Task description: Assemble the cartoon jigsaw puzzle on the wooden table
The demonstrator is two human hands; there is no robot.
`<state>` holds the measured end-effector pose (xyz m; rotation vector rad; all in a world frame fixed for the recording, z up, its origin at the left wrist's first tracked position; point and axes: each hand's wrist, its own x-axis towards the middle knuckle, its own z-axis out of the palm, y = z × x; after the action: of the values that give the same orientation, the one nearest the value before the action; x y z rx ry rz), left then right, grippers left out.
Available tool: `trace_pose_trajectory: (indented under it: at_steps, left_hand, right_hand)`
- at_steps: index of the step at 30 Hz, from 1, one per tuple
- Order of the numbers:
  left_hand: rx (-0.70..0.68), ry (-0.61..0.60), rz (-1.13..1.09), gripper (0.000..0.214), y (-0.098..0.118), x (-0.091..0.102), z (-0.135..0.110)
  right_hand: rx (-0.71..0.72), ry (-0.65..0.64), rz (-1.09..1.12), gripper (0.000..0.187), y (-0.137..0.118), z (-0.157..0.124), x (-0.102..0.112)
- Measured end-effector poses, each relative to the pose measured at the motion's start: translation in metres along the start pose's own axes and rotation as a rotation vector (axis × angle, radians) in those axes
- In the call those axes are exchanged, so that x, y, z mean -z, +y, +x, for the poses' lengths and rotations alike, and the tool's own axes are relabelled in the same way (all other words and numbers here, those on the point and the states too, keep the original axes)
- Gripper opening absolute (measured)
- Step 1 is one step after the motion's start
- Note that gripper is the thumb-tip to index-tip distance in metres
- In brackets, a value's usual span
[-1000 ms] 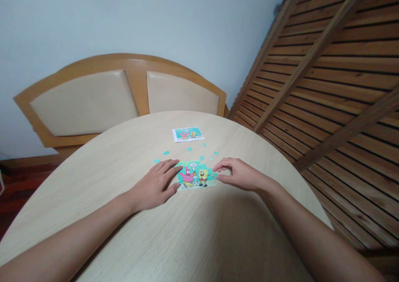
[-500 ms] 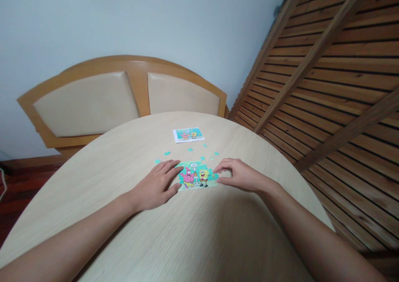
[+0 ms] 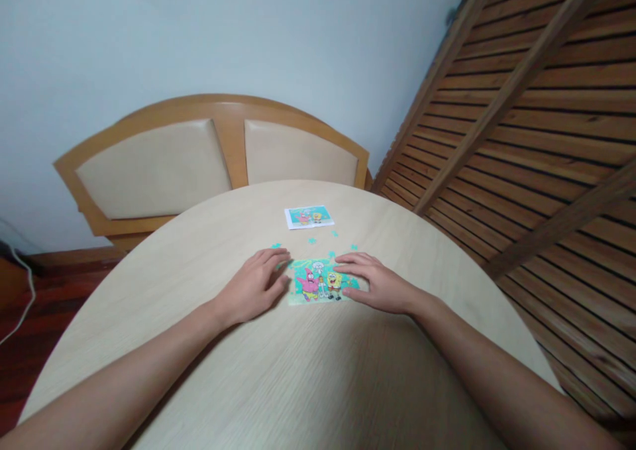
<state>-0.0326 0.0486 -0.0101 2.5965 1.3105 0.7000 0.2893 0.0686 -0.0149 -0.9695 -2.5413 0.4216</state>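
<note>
A small cartoon jigsaw puzzle (image 3: 320, 281) with a teal background lies flat on the round pale wooden table (image 3: 298, 370). My left hand (image 3: 253, 285) rests palm down at its left edge, fingers stretched toward it. On the puzzle's right side lies my right hand (image 3: 375, 281), fingers extended flat over the upper right corner and thumb along the lower edge. Several loose teal pieces (image 3: 312, 240) are scattered just beyond the puzzle. Neither hand grips anything that I can see.
A small reference picture card (image 3: 309, 217) lies farther back on the table. Behind the table stands a wooden headboard with padded panels (image 3: 218, 162) against a pale wall. A slatted wooden frame (image 3: 521, 125) leans at the right. A cable (image 3: 22, 291) hangs at far left.
My right hand's fingers have stretched out leftward over the puzzle's top right part. The left hand has stayed by the left edge. The view has shifted slightly to the left.
</note>
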Motion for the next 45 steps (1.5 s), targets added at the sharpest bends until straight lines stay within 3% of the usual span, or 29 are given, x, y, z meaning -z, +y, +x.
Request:
trace_pose_trajectory:
  at_steps: [2,5,8,18,28,38,45]
  left_hand:
    - [0.111,0.035,0.047,0.033,-0.010,0.011,0.002]
    - [0.267,-0.041,0.167,0.029,-0.026,0.026,0.001]
    - [0.338,-0.096,0.183,0.029,-0.037,0.032,-0.001]
    - [0.274,-0.041,0.137,0.032,-0.049,0.020,0.004]
    - [0.282,-0.014,-0.070,0.023,-0.058,0.013,0.009]
    - [0.259,-0.034,-0.122,0.029,-0.051,0.019,0.010]
    - [0.386,0.019,-0.306,0.030,-0.035,0.021,0.012]
  right_hand:
    - [0.006,-0.013,-0.009,0.046,0.000,0.001,-0.001]
    - [0.010,-0.007,-0.010,0.046,0.001,0.001,-0.002]
    - [0.022,0.006,0.000,0.045,0.002,0.000,-0.003]
    - [0.015,0.015,0.033,0.046,0.000,0.000,-0.002]
    - [0.019,0.009,0.006,0.047,0.001,-0.001,-0.003]
    - [0.037,0.024,0.012,0.046,0.003,-0.001,-0.003]
    - [0.049,0.043,0.012,0.044,-0.002,0.000,-0.002]
